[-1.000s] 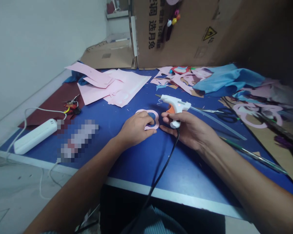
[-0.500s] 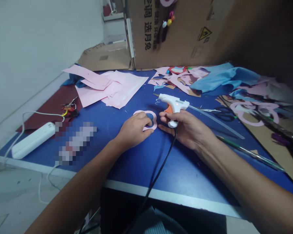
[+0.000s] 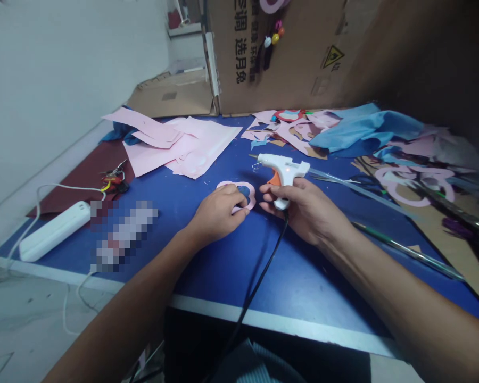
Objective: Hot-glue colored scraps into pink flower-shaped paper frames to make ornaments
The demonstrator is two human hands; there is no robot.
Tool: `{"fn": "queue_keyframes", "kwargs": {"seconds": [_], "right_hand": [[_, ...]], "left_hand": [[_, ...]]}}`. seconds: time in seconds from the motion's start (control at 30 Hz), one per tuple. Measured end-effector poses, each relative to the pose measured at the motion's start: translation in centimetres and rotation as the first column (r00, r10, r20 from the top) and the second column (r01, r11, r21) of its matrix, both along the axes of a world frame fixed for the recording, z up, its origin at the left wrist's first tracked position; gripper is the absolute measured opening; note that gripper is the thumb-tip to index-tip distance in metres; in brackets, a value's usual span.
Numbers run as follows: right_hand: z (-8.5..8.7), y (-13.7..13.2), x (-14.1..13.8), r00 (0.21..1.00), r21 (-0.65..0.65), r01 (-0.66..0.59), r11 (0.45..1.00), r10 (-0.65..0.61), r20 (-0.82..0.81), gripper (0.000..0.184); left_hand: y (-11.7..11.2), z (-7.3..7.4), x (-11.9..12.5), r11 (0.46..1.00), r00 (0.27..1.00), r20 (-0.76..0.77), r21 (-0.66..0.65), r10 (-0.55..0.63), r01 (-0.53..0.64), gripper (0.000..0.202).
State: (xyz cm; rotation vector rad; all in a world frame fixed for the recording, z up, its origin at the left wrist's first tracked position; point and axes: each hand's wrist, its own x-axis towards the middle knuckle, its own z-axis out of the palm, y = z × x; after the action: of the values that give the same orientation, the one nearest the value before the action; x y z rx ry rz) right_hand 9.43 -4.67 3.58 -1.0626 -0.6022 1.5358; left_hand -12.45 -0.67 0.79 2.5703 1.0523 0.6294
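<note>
The left hand [image 3: 217, 215] presses curled fingers onto a pink foam flower cutout [image 3: 252, 196] lying flat on the blue work mat [image 3: 223, 276]; the right hand [image 3: 303, 210] closes around the grip of a white hot glue gun [image 3: 283, 170], trailing a black cord [image 3: 263, 266]. The light, soft foam is best pinched at its rim, the light gun by its grip. Fingers hide part of the cutout, so whether its blue centre [image 3: 243, 190] is fixed cannot be told.
</note>
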Motion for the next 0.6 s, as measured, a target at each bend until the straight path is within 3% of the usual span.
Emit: {"fn": "queue_keyframes", "kwargs": {"seconds": [0.6], "right_hand": [[-0.62,0.26,-0.26,0.999,0.010,0.016,1.000,-0.015,-0.050,0.014]], "left_hand": [[-0.17,0.01,0.11,0.999,0.999,-0.028,0.003,0.032,-0.032,0.013]]}}
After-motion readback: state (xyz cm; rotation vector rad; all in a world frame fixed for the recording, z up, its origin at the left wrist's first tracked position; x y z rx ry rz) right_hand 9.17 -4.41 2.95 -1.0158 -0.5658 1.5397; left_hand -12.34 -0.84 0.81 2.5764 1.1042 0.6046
